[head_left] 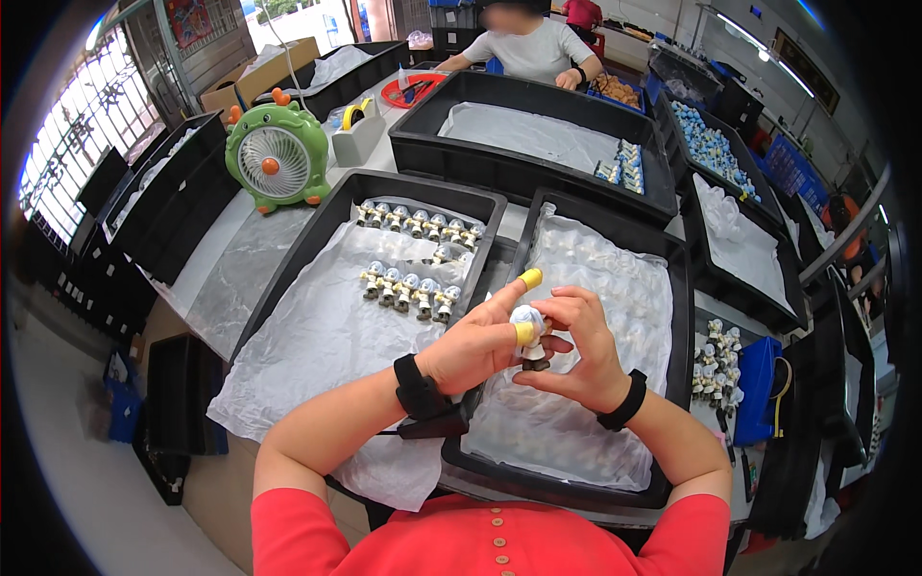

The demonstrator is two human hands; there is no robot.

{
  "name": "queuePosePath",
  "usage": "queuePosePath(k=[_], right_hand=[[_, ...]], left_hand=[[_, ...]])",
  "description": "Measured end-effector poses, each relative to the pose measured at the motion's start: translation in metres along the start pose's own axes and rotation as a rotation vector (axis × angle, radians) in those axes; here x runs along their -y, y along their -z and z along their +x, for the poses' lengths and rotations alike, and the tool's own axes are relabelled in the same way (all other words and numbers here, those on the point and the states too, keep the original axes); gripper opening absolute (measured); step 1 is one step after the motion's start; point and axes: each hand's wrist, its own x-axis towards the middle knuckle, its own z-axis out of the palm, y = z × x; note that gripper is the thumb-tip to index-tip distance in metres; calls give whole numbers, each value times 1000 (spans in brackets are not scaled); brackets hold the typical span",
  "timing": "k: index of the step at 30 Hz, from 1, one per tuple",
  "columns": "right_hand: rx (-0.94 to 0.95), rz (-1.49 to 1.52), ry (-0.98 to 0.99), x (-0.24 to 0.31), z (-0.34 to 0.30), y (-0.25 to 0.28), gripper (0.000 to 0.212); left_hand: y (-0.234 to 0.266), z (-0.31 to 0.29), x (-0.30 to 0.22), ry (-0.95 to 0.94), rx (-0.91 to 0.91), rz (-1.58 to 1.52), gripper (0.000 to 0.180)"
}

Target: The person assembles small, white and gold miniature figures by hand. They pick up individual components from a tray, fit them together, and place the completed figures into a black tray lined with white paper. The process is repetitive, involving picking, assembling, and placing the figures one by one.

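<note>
I hold a small figurine (pixel 533 353) with a pale head, white body and dark base, upright above the right-hand tray. My left hand (pixel 471 344) has its thumb pressed against the figurine's head; its index finger points forward, and yellow covers sit on both tips. Curled around the other side, my right hand (pixel 583 353) grips the figurine with its fingers. To the left, a black tray (pixel 288 240) lined with white paper bears rows of similar figurines (pixel 408 290). The black tray under my hands (pixel 680 355) has more figurines, veiled by a thin white sheet (pixel 605 278).
A green fan (pixel 277 158) and a tape dispenser (pixel 360 134) stand beyond the left tray. Another black tray (pixel 423 120) lies ahead, with a person (pixel 538 53) behind it. More figurines (pixel 717 365) and a blue bin (pixel 759 389) are at the right.
</note>
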Motion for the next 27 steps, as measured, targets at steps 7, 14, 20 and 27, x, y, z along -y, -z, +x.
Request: queuePosePath(k=[7,14,20,27], right_hand=[[-64,-2,-55,-6,-3,-1,77],[-65,-31,-50,-6,-3,-1,80],[-74,62,-93,-1,1,-2,79],[-5,-81,-31,-5,-1,5,79]], left_hand=[[4,6,3,-17,89,-187,59],[8,6,7,-30,101,-151,58],[7,5,3,-25,92,-168,58],[8,6,4,-9,73,-153,55]])
